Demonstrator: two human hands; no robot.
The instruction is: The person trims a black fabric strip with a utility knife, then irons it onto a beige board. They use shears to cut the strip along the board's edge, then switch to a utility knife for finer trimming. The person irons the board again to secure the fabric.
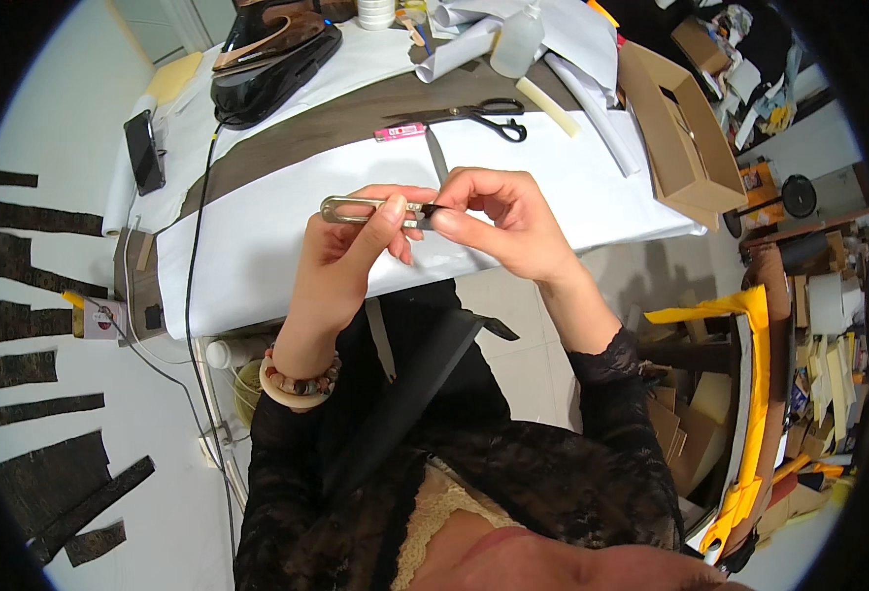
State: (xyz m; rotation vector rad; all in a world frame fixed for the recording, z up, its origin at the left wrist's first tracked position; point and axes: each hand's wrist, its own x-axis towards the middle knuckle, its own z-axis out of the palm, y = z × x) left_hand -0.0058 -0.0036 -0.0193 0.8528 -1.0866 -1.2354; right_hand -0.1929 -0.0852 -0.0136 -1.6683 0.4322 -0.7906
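- A metal clip [329, 209] with a rounded loop is held in the left hand [351, 241], gripped between the thumb and the fingers; the loop points to the left.
- The right hand [503, 222] is closed in a pinch, and a small dark piece [431, 210] is held between its thumb and forefinger at the right end of the clip; whether it is joined to the clip cannot be told.
- Both hands are held close together above the near part of the white-covered surface [247, 246], and the clip is kept level between them.
- A beaded bracelet [301, 382] is worn on the left wrist.
- A narrow grey strip [435, 153] is seen just beyond the right hand, with its far end near a small pink packet [399, 132].
- Black scissors [508, 128] are laid beside the packet, partly on dark cloth [306, 120].
- A cream strip [547, 106] is placed to the right of the scissors, and a clear bottle [518, 44] is stood behind it.
- An iron [277, 59] is set at the far left, with a phone [144, 153] nearer the left edge.
- An open cardboard box [681, 128] is placed at the right end.
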